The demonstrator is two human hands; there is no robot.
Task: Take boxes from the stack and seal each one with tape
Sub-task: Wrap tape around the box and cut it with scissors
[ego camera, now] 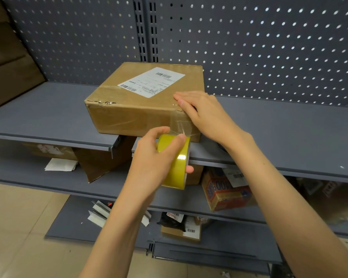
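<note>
Head view: a brown cardboard box (143, 101) with a white shipping label (152, 82) sits on the grey shelf (48, 115), its front corners scuffed. At 3 o'clock of it, the right hand (201, 113) lies flat, grip spread, pressing clear tape on the corner. At 6 o'clock, the left hand (155, 159) grips a yellow tape roll (176, 161). Lower shelves hold loose boxes (227, 189) and papers (60, 164).
</note>
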